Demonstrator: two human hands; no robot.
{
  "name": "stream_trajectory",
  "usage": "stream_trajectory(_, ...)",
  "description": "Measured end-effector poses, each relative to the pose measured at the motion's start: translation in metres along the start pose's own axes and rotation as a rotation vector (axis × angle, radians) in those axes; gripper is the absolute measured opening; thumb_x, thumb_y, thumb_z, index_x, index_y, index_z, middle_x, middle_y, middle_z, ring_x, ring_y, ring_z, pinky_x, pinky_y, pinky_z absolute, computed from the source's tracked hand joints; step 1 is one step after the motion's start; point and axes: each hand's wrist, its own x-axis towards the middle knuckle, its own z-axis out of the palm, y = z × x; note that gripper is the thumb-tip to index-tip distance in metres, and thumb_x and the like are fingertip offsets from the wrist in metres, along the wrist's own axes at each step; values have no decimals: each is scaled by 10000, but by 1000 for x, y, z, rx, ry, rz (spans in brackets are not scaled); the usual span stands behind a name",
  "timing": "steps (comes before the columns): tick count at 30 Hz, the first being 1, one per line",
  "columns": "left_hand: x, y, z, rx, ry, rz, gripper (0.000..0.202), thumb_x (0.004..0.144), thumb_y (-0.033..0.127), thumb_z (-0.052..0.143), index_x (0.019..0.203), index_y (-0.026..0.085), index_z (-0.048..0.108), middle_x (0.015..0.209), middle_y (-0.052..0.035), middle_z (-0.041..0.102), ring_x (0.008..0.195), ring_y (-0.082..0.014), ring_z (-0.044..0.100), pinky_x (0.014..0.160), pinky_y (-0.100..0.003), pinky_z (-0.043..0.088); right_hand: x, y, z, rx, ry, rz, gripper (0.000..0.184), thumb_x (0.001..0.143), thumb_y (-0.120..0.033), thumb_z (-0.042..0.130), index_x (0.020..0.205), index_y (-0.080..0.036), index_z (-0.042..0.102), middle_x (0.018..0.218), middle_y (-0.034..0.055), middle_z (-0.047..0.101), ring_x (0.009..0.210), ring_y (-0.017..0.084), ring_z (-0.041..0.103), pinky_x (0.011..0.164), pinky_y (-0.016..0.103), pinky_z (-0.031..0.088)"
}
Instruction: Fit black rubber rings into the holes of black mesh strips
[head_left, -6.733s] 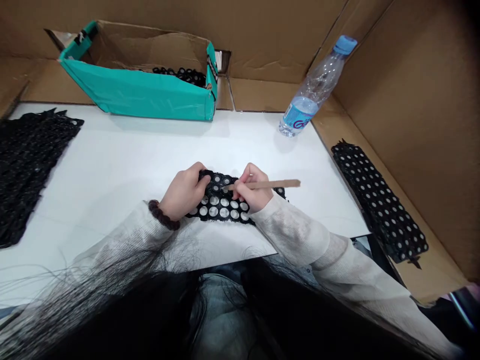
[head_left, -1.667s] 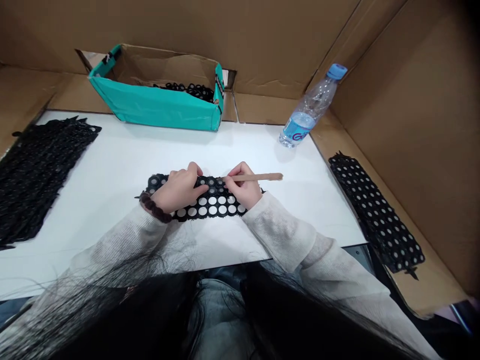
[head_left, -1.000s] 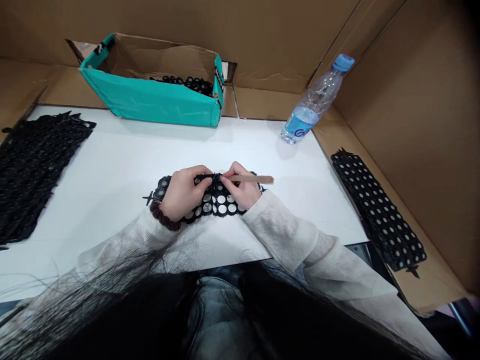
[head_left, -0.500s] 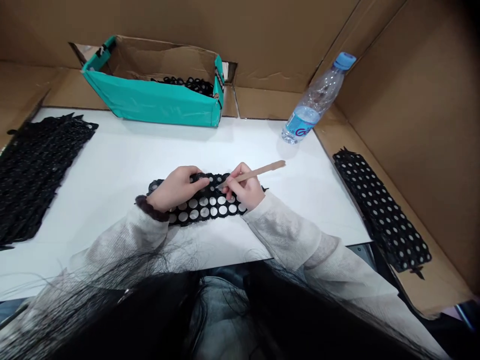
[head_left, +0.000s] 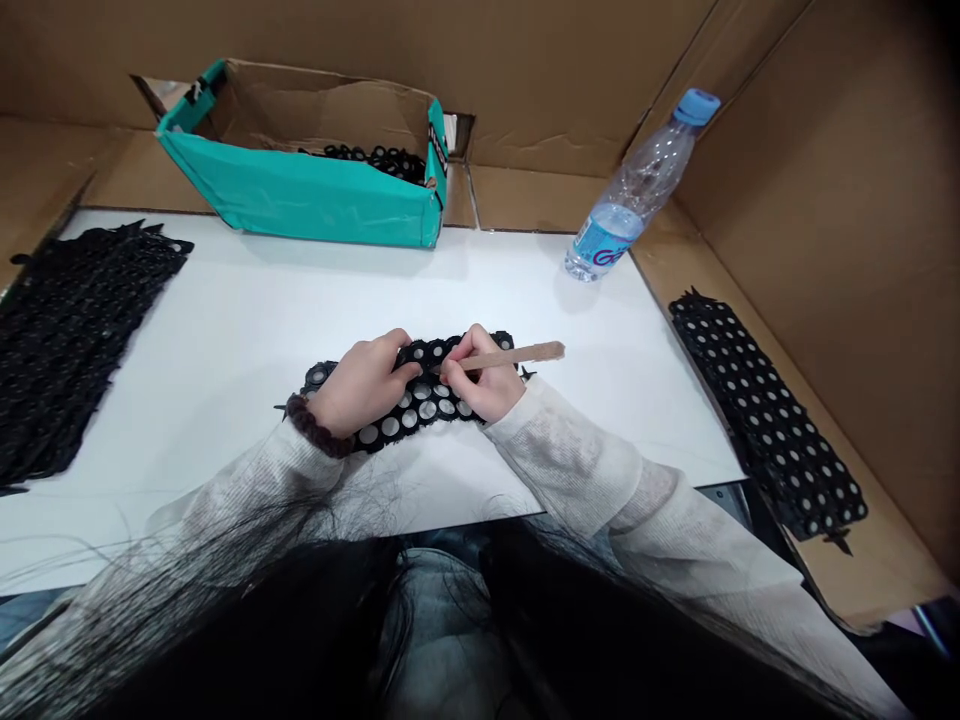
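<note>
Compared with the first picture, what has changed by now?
The black dotted sheet has shifted toward the person's left; its left end now shows beyond the left hand. The left hand holds the sheet and the right hand the brown stick, as then. Bottle, teal box, left stack and right stack stayed put.

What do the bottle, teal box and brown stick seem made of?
Bottle: probably plastic, clear and glossy; see-through walls show highlights.
Teal box: likely cardboard, creased brown inside, teal face slightly shiny.
Brown stick: perhaps wood, matte tan; any grain too small to tell.
</note>
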Motion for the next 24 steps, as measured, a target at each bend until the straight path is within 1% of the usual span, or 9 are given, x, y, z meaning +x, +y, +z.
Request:
stream_trajectory(5,1,1,1,-68,-13,-43,180,795,310,466,864,159,535,716,-38,556,688,-191,505,627,-288,342,1,2,0,8,-52,-63,127,837,-265,474,776,-216,374,684,-23,497,619,117,503,568,268,400)
stream_trajectory(9,-3,7,1,-166,13,-43,164,791,309,471,845,168,533,671,-11,525,632,-165,472,605,-278,337,1,-2,3,-133,-77,-138,136,845,-255,470,736,-212,401,690,-17,497,633,115,478,590,271,397)
stream_trajectory(12,-5,10,1,-164,27,-66,159,788,302,475,870,174,524,608,12,474,582,-154,439,574,-275,318,1,-5,8,-191,-57,-169,134,846,-236,461,727,-211,405,684,-19,482,621,109,457,604,274,398)
stream_trajectory(14,-5,8,0,-149,17,-78,173,783,309,484,891,178,519,591,21,451,576,-154,432,566,-274,314,3,-4,8,-99,-20,-110,122,839,-252,474,749,-214,401,670,-25,497,601,105,470,590,270,409)
stream_trajectory(16,-2,3,-2,-155,-1,-87,215,773,316,495,941,182,512,610,24,459,588,-155,441,574,-273,328,7,0,4,108,61,39,147,831,-280,479,760,-221,364,626,-42,514,529,96,481,537,258,420)
stream_trajectory(18,2,-3,-6,-188,-37,-71,263,762,327,506,985,187,510,676,16,506,633,-158,472,605,-274,359,12,6,-3,310,165,177,193,823,-304,479,748,-229,318,576,-68,509,436,78,454,500,253,438)
stream_trajectory(19,4,-6,-8,-206,-65,-50,275,760,339,508,990,188,517,725,8,538,670,-161,493,629,-275,375,13,8,-6,368,198,212,210,815,-313,488,746,-231,307,565,-78,506,407,71,438,498,257,451)
stream_trajectory(21,8,-8,-11,-234,-124,-1,277,765,383,501,950,184,555,844,-15,596,765,-173,530,694,-282,400,15,12,-11,379,208,195,226,791,-326,530,765,-229,327,583,-79,509,405,64,433,509,264,466)
stream_trajectory(24,12,-8,-10,-252,-133,-2,329,772,445,488,907,173,614,940,-43,648,862,-199,558,783,-302,411,13,15,-13,224,157,80,213,768,-321,577,801,-220,391,643,-51,508,499,84,480,513,251,435)
